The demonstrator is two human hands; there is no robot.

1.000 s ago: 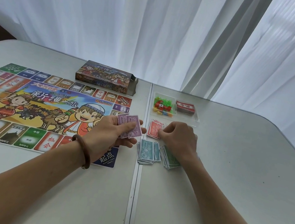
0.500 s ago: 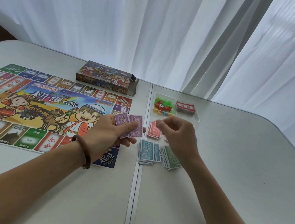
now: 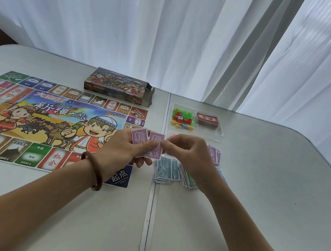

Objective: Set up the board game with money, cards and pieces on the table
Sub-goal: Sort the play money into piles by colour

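The left hand (image 3: 123,151) holds a small fan of purple 5000 notes (image 3: 139,136) above the seam of the surface (image 3: 254,217), thumb on top and fingers curled beneath. The right hand (image 3: 192,154) pinches the edge of the right-hand note between thumb and forefinger. This looks like counting or peeling off one note to sort the money by value.

The sorted money lies just right of the seam, toward the near edge. A stack of teal notes (image 3: 165,170) sits beside green notes (image 3: 191,181), and a purple pile (image 3: 215,154) shows past the right wrist. Keeping the colours apart likely serves as the bank.

Toward the far edge, a clear tray (image 3: 213,134) has two compartments. The left one holds mixed coloured playing pieces (image 3: 183,118) and the right one a red card deck (image 3: 207,119); neither has been laid out. The game board (image 3: 41,117) lies open and flat on the left half. The game box (image 3: 118,90) stands behind it with its end flap open; I cannot tell what is inside.
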